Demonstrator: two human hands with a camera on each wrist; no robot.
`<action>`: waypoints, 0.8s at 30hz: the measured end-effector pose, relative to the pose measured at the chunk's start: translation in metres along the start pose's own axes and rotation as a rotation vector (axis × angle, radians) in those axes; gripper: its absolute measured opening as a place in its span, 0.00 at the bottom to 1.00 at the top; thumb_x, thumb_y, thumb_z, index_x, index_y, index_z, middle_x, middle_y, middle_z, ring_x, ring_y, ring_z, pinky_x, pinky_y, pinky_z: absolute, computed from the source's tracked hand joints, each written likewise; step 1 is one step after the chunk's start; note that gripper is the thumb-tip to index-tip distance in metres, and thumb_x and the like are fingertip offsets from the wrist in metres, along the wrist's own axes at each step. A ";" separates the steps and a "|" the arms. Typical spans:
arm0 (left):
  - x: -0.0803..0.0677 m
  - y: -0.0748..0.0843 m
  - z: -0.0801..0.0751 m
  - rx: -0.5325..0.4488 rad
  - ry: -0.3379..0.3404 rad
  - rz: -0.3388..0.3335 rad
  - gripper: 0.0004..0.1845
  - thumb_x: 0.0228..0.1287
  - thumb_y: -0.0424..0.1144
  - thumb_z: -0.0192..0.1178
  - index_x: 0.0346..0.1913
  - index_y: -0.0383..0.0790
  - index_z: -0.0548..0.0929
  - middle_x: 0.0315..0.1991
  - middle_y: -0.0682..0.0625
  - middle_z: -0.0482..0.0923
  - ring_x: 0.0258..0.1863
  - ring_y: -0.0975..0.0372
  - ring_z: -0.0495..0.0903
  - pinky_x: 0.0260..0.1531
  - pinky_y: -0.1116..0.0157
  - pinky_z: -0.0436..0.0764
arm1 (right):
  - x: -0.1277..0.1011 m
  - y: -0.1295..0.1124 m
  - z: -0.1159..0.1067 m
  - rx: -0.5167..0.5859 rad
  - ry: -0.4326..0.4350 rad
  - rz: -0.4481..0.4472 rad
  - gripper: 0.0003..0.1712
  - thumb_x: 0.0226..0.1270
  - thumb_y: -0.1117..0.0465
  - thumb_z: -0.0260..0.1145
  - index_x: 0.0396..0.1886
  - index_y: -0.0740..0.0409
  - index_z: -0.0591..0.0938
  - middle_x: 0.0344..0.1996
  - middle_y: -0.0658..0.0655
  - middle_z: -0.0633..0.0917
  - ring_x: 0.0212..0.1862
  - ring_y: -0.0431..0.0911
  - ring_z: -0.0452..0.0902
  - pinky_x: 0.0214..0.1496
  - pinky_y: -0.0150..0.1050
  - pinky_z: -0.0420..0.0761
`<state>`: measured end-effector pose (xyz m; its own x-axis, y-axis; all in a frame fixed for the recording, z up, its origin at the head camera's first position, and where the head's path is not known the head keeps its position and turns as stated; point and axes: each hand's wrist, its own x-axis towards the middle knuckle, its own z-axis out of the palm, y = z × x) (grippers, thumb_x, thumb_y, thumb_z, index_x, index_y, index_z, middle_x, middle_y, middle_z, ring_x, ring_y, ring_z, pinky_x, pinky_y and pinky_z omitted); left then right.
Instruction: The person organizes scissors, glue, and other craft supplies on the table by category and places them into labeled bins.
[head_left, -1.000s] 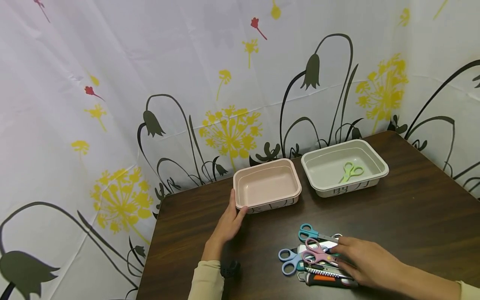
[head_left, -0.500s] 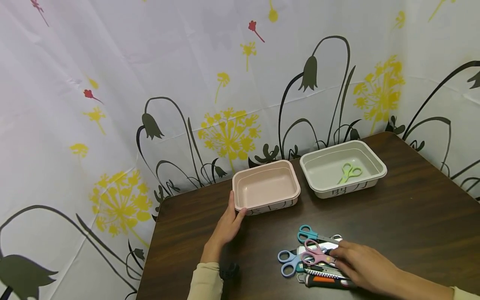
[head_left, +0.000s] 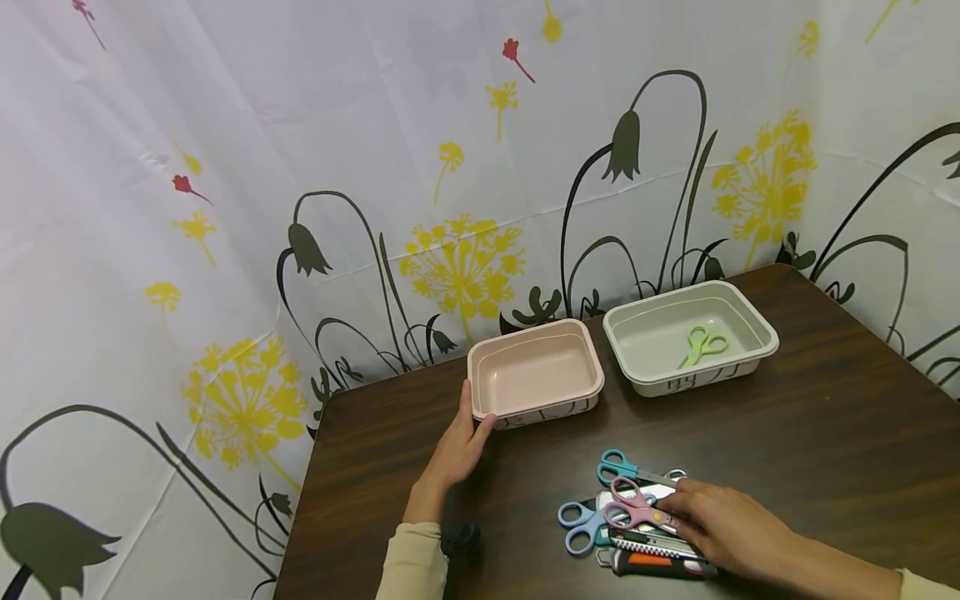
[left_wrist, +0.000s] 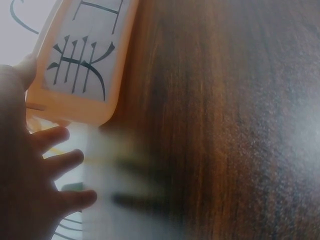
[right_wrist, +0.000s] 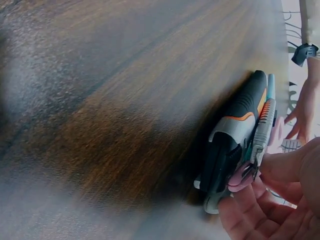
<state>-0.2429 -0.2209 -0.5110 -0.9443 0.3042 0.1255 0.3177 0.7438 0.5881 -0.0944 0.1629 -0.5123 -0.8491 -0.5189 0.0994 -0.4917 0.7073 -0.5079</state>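
Observation:
My left hand rests against the near left corner of a pink plastic tub, thumb on its front and a finger along its side. The other fingers spread away from the tub in the left wrist view. At a pile of cutting tools, my right hand pinches the end of pink scissors between thumb and fingers. Blue scissors and teal scissors lie beside them. Beneath is a snap-off cutter, and in front lies a black-and-orange utility knife. Other tools are partly hidden.
A pale grey-green tub stands right of the pink one, with green scissors inside. Both tubs carry dark lettering on their fronts. Behind the dark wooden table hangs a white flower-print curtain.
The right thumb has moved in closer to the fingers, at the end of the pink scissors. The left hand and both tubs have stayed put.

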 end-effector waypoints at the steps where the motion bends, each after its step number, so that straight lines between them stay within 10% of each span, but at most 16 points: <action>1: 0.000 0.000 0.000 -0.001 -0.001 0.001 0.43 0.75 0.56 0.47 0.79 0.40 0.38 0.75 0.35 0.52 0.70 0.44 0.61 0.63 0.45 0.64 | 0.000 0.000 0.000 0.002 -0.010 0.007 0.11 0.64 0.56 0.70 0.46 0.49 0.87 0.34 0.37 0.76 0.31 0.30 0.68 0.29 0.36 0.72; 24: 0.000 0.000 0.001 -0.019 0.007 0.015 0.43 0.76 0.55 0.47 0.79 0.43 0.36 0.75 0.36 0.52 0.70 0.44 0.61 0.63 0.45 0.63 | -0.008 -0.002 -0.009 -0.055 0.045 -0.062 0.10 0.63 0.58 0.70 0.37 0.35 0.80 0.36 0.32 0.77 0.34 0.30 0.71 0.30 0.40 0.75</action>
<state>-0.2429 -0.2209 -0.5119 -0.9402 0.3109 0.1393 0.3298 0.7280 0.6011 -0.0879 0.1697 -0.5043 -0.8239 -0.5412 0.1679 -0.5523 0.7007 -0.4517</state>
